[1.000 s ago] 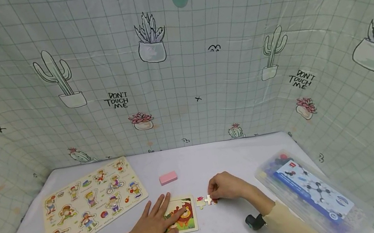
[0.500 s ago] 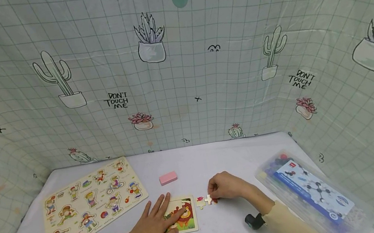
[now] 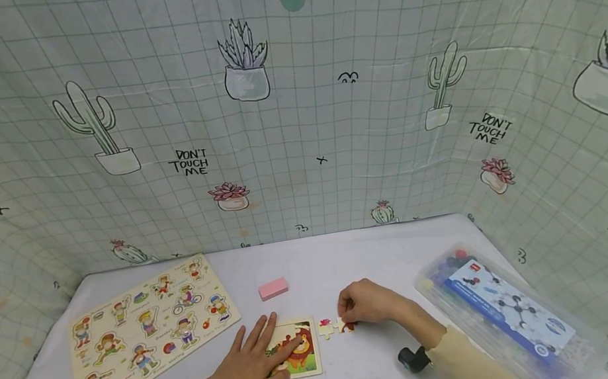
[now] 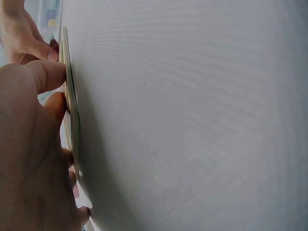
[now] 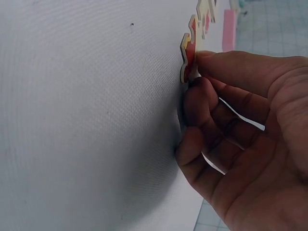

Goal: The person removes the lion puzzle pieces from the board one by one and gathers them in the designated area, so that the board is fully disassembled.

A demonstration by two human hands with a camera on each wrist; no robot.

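Note:
My left hand (image 3: 250, 374) lies flat with spread fingers over a small wooden lion jigsaw puzzle (image 3: 311, 366), covering its left part. In the left wrist view the thumb (image 4: 50, 76) touches the edge of the puzzle board (image 4: 72, 106). Just right of the puzzle, my right hand (image 3: 368, 301) pinches a red and yellow jigsaw piece (image 5: 188, 54) between thumb and index finger, low at the table. Beside it, on its left, lies another jigsaw piece (image 3: 325, 329) with a pink mark. My fingers hide part of the pinched piece.
A large wooden board of sports figures (image 3: 146, 330) lies at the left. A pink block (image 3: 273, 289) sits behind the puzzle. At the right stands a clear plastic case (image 3: 512, 315) with a blue label. A patterned cloth (image 3: 292, 118) hangs behind the white table (image 3: 386, 249).
The piece under my right fingers has turned slightly, and its red-brown patch shows more plainly. My left hand has stayed in place on the puzzle.

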